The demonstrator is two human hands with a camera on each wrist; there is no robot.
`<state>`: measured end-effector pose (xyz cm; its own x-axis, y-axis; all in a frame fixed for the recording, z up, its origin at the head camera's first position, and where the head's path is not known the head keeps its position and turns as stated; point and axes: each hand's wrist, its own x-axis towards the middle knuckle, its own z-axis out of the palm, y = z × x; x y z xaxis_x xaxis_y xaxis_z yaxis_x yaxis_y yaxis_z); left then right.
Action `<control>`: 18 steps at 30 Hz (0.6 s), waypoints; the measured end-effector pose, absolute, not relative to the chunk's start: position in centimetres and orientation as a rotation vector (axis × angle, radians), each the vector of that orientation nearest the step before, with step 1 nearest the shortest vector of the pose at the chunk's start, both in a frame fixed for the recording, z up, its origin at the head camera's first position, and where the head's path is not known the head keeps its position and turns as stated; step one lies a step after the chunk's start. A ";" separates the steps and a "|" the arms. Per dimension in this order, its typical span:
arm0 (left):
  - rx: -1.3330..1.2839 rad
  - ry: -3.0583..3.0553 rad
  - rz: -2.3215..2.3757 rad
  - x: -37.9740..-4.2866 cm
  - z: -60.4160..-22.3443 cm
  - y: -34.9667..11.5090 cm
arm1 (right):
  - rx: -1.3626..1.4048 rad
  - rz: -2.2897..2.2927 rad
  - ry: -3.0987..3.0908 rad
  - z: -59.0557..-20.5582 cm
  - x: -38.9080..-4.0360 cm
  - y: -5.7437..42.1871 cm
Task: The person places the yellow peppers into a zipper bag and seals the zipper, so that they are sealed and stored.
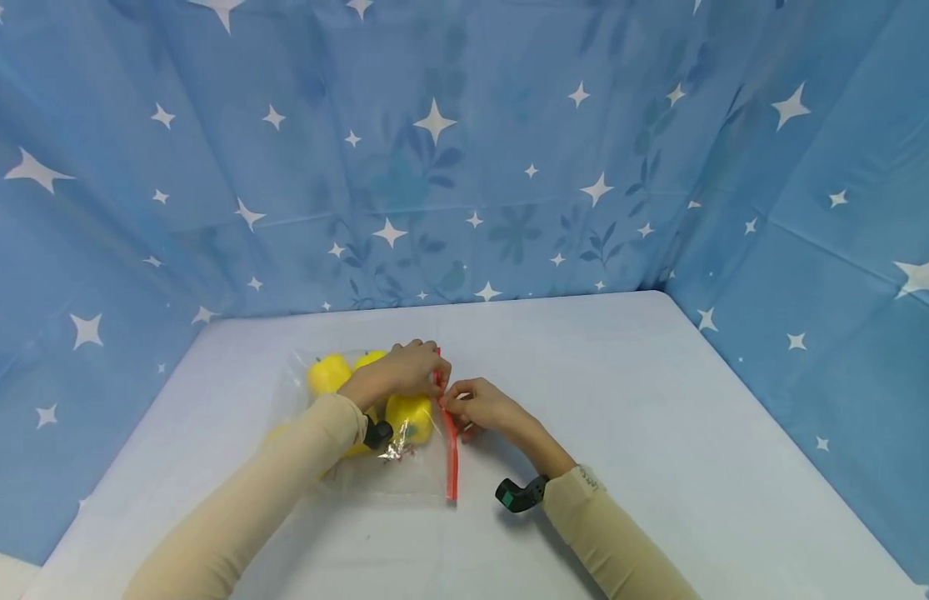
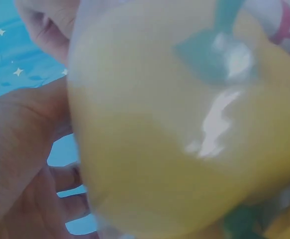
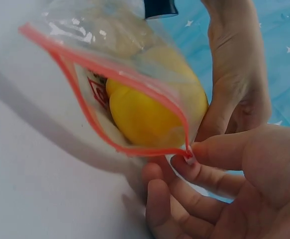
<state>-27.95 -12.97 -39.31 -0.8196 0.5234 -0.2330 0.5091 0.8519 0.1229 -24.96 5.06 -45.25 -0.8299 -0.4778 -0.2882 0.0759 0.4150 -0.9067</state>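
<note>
A clear zip bag point(image 1: 374, 479) with a red zip strip point(image 1: 452, 467) lies on the table, with several yellow bell peppers point(image 1: 329, 373) inside. My left hand point(image 1: 412, 368) reaches over the bag and grips its edge at the far end of the strip. With thumb and forefinger, my right hand point(image 3: 249, 169) pinches the small slider point(image 3: 189, 155) at the corner of the strip. The red strip gapes between its two sides, showing a yellow pepper point(image 3: 142, 117) within. Filling the left wrist view is a pepper point(image 2: 149, 124) with a green stem, seen through the plastic.
A white table point(image 1: 659, 433) extends around the bag. Blue curtains point(image 1: 449, 150) with white stars stand behind and at the sides. Dark wrist cameras point(image 1: 520, 495) are strapped to both wrists, the left one hanging close over the bag.
</note>
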 end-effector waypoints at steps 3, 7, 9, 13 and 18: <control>0.806 2.784 0.067 -27.7 -39.6 -13.0 | -0.319 -1.416 2.169 -45.3 -24.8 4.9; 0.818 2.799 0.060 -27.6 -39.8 -13.0 | -0.289 -1.415 2.167 -45.2 -24.7 5.0; 0.810 2.803 0.063 -27.6 -39.8 -13.1 | -0.294 -1.416 2.153 -45.1 -24.6 5.1; 0.809 2.792 0.075 -27.5 -39.8 -13.3 | -0.302 -1.414 2.124 -45.1 -24.2 5.2; 0.824 2.779 0.102 -27.4 -39.8 -13.3 | -0.286 -1.416 2.128 -45.1 -23.6 5.3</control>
<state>-27.36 -13.34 -39.75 -0.8117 0.5452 -0.2095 0.5284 0.8383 0.1342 -23.59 5.30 -45.15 -0.8195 -0.4663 -0.3331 0.1272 0.4187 -0.8992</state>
